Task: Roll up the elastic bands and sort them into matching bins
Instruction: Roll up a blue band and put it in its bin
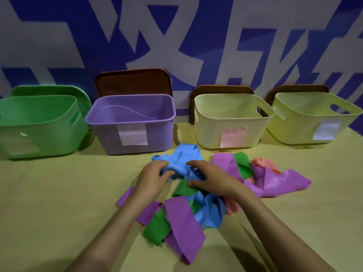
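Bands: tangled heap of flat elastic bands (196, 205) in blue, purple, green and pink lies mid-counter, in front of the bins.
Blue band: crumpled blue elastic band (182, 160) sits at the heap's far edge, bunched so that no clear long axis shows; its far end points at the gap between the purple and cream bins.
Left hand: left hand (152, 174) grips the blue band's left side, thumb and curled fingers pinching the material.
Right hand: right hand (208, 177) grips the same band from the right, fingers curled over it, thumb beside a green fold.
Purple strip: wide purple elastic strip (184, 222) lies flat nearest the person, its long axis running far-left to near-right.
Bins: green plastic bin (39, 134), purple plastic bin (110, 134), cream plastic bin (208, 130) and yellow plastic bin (294, 130) stand in a row, left to right.
Behind: brown lids (133, 83) lean against the wall.
Surface: yellow-covered counter (59, 193).
In the way: green and purple loops overlap the blue band under both wrists.
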{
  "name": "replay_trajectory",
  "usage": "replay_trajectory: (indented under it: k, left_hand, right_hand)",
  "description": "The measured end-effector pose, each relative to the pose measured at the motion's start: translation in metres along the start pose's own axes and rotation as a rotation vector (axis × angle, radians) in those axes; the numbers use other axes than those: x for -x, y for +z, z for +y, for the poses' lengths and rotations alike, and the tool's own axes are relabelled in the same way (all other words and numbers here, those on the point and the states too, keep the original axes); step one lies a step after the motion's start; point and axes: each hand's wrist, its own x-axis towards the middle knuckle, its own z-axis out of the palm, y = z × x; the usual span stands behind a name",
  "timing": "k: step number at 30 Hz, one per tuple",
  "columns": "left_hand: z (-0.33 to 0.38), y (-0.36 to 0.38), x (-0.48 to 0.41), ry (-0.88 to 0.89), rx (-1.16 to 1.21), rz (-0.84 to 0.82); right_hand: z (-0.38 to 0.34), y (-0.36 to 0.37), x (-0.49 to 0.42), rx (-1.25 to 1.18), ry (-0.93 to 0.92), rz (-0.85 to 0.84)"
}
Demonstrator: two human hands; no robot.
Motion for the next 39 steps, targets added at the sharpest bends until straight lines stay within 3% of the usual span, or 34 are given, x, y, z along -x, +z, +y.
replay_trajectory:
  k: [6, 9, 11, 12, 16, 19, 23, 28, 30, 34, 39]
  left_hand:
    - [0.035, -0.041, -0.006, 0.091, 0.556, 0.067]
    - [0.064, -0.070, -0.014, 0.082, 0.726, 0.098]
    - [0.073, -0.091, -0.015, 0.075, 0.670, 0.045]
    - [0.074, -0.101, -0.016, 0.097, 0.548, 0.011]
    - [0.062, -0.127, -0.027, 0.172, -0.011, 0.026]
    - [0.057, -0.142, -0.031, 0.086, 0.126, 0.168]
    - [0.063, -0.162, -0.027, 0.017, 0.473, 0.206]
    - [0.073, -0.188, -0.014, -0.014, 0.667, -0.130]
    - [0.072, -0.189, -0.014, -0.046, 0.779, -0.163]
    - [0.074, -0.179, -0.013, -0.088, 1.052, -0.129]
    - [0.089, -0.169, -0.009, 0.053, 1.113, -0.144]
  right_hand:
    - [-0.030, -0.010, -0.015, 0.057, -0.093, 0.222]
    - [-0.062, -0.036, -0.018, -0.422, -0.132, 0.382]
    - [-0.081, -0.060, -0.020, -0.839, -0.050, 0.430]
    - [-0.087, -0.073, -0.020, -0.936, -0.025, 0.440]
    - [-0.114, -0.121, -0.008, -0.881, -0.095, 0.547]
    - [-0.129, -0.148, 0.004, -0.844, -0.160, 0.638]
    - [-0.128, -0.173, 0.016, -0.917, -0.078, 0.500]
    - [-0.103, -0.187, 0.022, -1.261, -0.085, 0.292]
    - [-0.093, -0.188, 0.022, -1.360, -0.109, 0.187]
    - [-0.072, -0.179, 0.016, -1.417, -0.176, 0.027]
    - [-0.067, -0.161, 0.015, -1.230, -0.061, 0.091]
